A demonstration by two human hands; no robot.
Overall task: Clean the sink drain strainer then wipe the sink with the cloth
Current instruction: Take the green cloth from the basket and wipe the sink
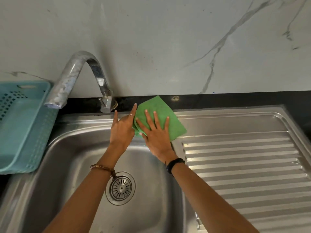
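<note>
A green cloth [159, 113] lies flat on the back rim of the steel sink [72, 148], at the far right corner of the basin. My right hand [156, 133] presses on the cloth with fingers spread flat. My left hand [122, 130] pinches the cloth's left edge, index finger pointing up toward the tap base. The round metal drain strainer [120, 188] sits seated in the basin floor, partly behind my left wrist.
A curved chrome tap [80, 76] arches over the basin's left back corner. A teal plastic basket [21, 125] stands at the left, overhanging the sink edge. The ribbed steel drainboard [244, 165] spreads to the right. A marble wall [168, 47] rises behind a black counter strip.
</note>
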